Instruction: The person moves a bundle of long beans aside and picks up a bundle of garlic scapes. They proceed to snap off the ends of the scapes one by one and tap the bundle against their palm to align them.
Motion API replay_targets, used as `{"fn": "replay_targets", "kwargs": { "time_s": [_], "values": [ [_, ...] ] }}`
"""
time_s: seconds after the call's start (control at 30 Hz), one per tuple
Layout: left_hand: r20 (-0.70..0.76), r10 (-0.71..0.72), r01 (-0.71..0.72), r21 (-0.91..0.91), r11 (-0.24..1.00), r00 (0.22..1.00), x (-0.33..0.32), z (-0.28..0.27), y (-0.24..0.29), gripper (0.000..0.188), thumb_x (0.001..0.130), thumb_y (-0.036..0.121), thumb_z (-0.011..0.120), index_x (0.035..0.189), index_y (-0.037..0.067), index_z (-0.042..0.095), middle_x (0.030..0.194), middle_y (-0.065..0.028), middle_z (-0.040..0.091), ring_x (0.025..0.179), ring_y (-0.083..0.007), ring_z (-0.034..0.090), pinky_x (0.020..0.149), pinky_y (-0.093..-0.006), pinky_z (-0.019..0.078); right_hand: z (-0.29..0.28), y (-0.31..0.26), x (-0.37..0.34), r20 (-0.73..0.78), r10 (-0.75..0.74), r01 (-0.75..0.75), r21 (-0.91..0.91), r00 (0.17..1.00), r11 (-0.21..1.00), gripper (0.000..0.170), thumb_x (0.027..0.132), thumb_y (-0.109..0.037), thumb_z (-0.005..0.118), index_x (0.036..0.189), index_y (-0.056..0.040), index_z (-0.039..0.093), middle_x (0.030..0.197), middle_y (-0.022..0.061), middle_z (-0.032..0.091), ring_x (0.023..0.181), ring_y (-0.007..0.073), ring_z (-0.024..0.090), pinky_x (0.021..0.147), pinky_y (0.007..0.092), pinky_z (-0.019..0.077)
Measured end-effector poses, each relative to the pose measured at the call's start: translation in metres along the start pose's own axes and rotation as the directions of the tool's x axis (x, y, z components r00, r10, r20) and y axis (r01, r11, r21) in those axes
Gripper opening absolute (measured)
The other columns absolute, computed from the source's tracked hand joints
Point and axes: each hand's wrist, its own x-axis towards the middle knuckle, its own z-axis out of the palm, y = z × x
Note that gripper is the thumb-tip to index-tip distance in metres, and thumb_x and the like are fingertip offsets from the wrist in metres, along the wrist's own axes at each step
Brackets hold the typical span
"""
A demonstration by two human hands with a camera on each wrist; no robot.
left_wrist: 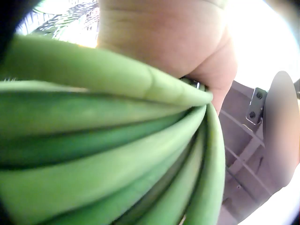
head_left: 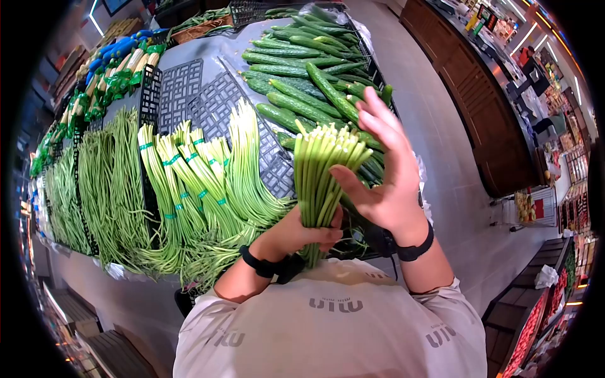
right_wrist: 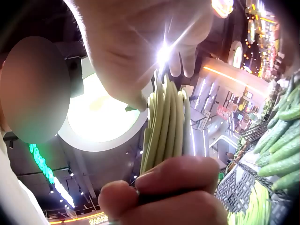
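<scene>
A thick bunch of garlic scapes stands upright in front of the shirt, pale cut ends at the top. My left hand grips it low down, with the fingers curled round the stems. In the left wrist view the green stems fan out close to the camera. My right hand is raised just right of the bunch, its fingers straight and spread and its thumb overlapping the stems. From the right wrist, that palm shows above the stem tops, with the left fingers below.
More garlic scapes, some bundled with green tape, lie on the display left of my hands. Long beans lie farther left. Cucumbers are piled behind the hands. Black crate panels lie between; a wooden counter stands right.
</scene>
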Motion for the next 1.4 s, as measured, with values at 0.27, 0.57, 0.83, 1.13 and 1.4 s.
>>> {"fn": "replay_targets", "kwargs": {
  "time_s": [0.27,0.57,0.83,1.13,1.4],
  "values": [
    [-0.043,0.057,-0.056,0.028,0.998,0.997,0.002,0.002,0.0,0.019,0.085,-0.002,0.068,0.088,0.005,0.05,0.074,-0.0024,0.052,0.061,-0.0137,0.055,0.055,-0.0274,0.0441,-0.011,-0.002,-0.005,0.038,-0.086,0.094,-0.311,0.996,0.946,0.048,0.063,-0.011,0.089,0.106,-0.0103,0.069,0.124,0.0136,0.057,0.109,0.0366,0.058,0.091,0.0457,0.0494],
    [-0.086,0.054,-0.051,0.034,0.998,0.995,0.004,0.002,-0.001,0.018,0.085,-0.004,0.067,0.091,0.003,0.051,0.074,-0.0032,0.053,0.061,-0.0135,0.054,0.054,-0.0274,0.0444,-0.012,-0.002,-0.008,0.012,-0.052,0.053,-0.279,0.999,0.959,0.039,0.065,-0.004,0.086,0.099,-0.0113,0.069,0.122,0.0112,0.061,0.12,0.038,0.053,0.102,0.0477,0.043],
    [-0.055,0.044,-0.038,0.106,0.994,0.998,0.001,0.006,0.003,0.026,0.082,-0.002,0.066,0.097,0.005,0.045,0.075,-0.0056,0.051,0.059,-0.0169,0.05,0.055,-0.0297,0.0419,-0.009,0.002,-0.002,0.046,0.012,-0.006,-0.136,0.999,0.991,0.033,0.071,-0.002,0.082,0.099,-0.0097,0.068,0.12,0.0114,0.064,0.122,0.0387,0.053,0.104,0.0479,0.0416],
    [-0.103,0.087,-0.078,0.085,0.993,0.991,-0.004,0.007,0.008,0.019,0.086,-0.001,0.066,0.097,0.004,0.051,0.076,-0.0042,0.054,0.063,-0.014,0.056,0.056,-0.0275,0.0452,-0.008,-0.014,-0.021,0.081,-0.095,0.118,-0.367,0.992,0.923,0.03,0.069,-0.018,0.085,0.095,-0.0109,0.071,0.125,0.0128,0.057,0.123,0.0393,0.05,0.103,0.0476,0.0409],
    [-0.097,0.14,-0.142,-0.014,0.99,0.985,0.004,-0.004,0.002,0.024,0.086,0.007,0.068,0.103,0.004,0.051,0.077,-0.0043,0.054,0.065,-0.0142,0.057,0.057,-0.027,0.0446,0.003,-0.019,-0.034,0.214,0.178,-0.096,-0.346,0.96,0.933,0.031,0.065,-0.019,0.087,0.092,-0.0125,0.074,0.141,0.0163,0.048,0.138,0.0434,0.031,0.111,0.0529,0.0286]
  ]
}}
